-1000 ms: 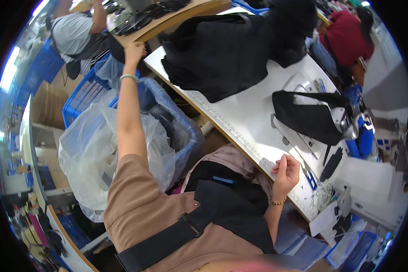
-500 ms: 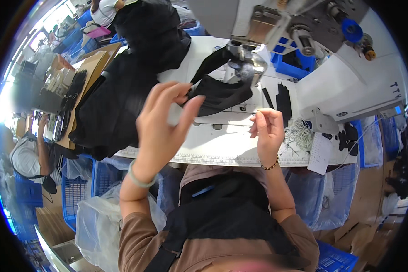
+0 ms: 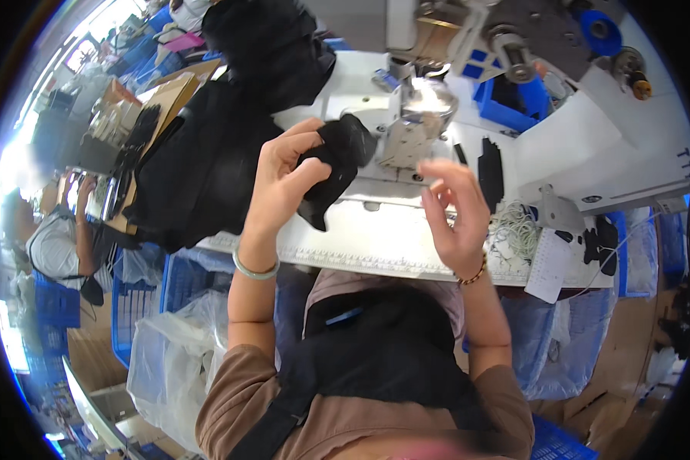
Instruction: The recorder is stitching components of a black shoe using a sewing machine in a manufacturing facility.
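My left hand is closed on a small black fabric piece, pinched at its left side between thumb and curled fingers. The cloth hangs over the white table, left of the sewing machine and apart from it. My right hand hovers at the machine's near right side, fingers loosely bent and thumb apart, with nothing visible in it. A large heap of black fabric lies just left of my left hand.
A ruler strip runs along the near table edge. To the right are black strips, tangled white cord and a paper sheet. A blue bin stands behind. Plastic-lined baskets sit below; a person works at far left.
The black fabric piece has come away from the machine and moved left with my left hand, which has closed on it. My right hand's fingers have spread from a pinch.
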